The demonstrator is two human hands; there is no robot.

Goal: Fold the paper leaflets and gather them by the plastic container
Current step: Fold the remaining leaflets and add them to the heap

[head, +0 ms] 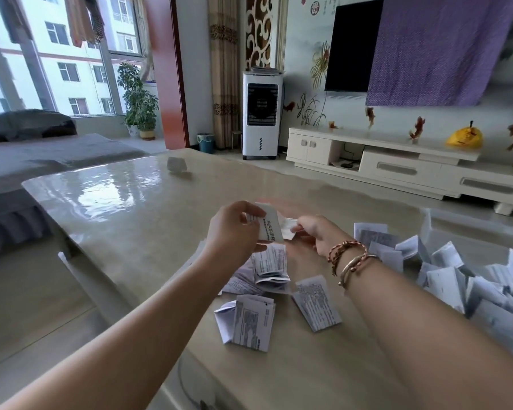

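Above the middle of the table, my left hand (234, 229) and my right hand (314, 232) hold one white printed leaflet (271, 224) between them. The left hand's fingers and thumb pinch its left edge; the right hand pinches its right end. Under my hands several folded leaflets (271, 264) lie loose on the table, with one (251, 321) nearer me and another (316, 303) to its right. A clear plastic container (427, 220) stands at the right, and a heap of folded leaflets (456, 276) fills it.
The glossy beige table (125, 220) reaches far to the left and back. A small white object (176, 164) sits near its far edge. A grey sofa is off to the left, and a TV cabinet and a white air cooler stand beyond the table.
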